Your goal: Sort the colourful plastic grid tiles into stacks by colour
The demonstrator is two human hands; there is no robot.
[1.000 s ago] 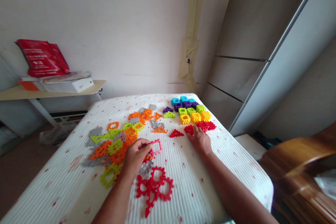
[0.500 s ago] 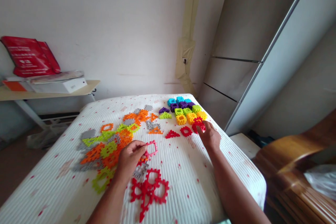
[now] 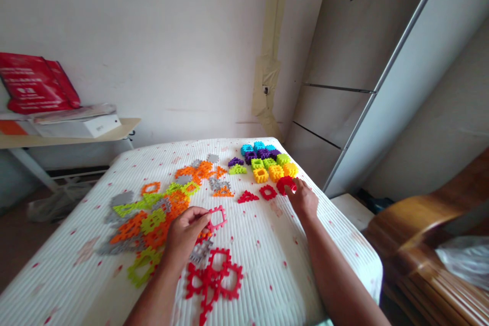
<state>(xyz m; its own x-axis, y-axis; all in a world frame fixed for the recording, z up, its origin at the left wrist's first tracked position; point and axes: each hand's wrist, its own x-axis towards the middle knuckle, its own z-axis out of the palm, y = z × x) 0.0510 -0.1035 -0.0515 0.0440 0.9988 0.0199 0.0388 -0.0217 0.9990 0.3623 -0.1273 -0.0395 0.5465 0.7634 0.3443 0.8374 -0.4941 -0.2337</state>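
Between the thumb and fingers of my left hand [image 3: 190, 230] is a red square frame piece [image 3: 218, 217], a toothed interlocking tile, held above the bed-like padded surface [image 3: 263, 265]. My right hand [image 3: 303, 197] is closed on a stack of red toothed tiles [image 3: 286, 185] at the right. A single red square tile [image 3: 268, 192] and a red triangular tile [image 3: 248, 196] lie to the left of that stack. Nearer me, several loose red tiles [image 3: 214, 277] overlap. A mixed pile of orange tiles [image 3: 160, 232], green tiles [image 3: 153, 220] and grey tiles [image 3: 123, 197] spreads left of my left hand.
Beyond my right hand stand stacks of yellow tiles [image 3: 261, 175], green tiles [image 3: 269, 163], purple tiles [image 3: 263, 153] and blue tiles [image 3: 246, 150]. A fridge [image 3: 336, 86] rises at the right, beside a wooden chair [image 3: 420, 234]. A shelf [image 3: 128, 126] bears a red bag [image 3: 36, 84].
The view has shifted slightly. At the right stack, the red tile that stood askew on top now lies level with the others under my right hand. My left hand keeps its red tile.
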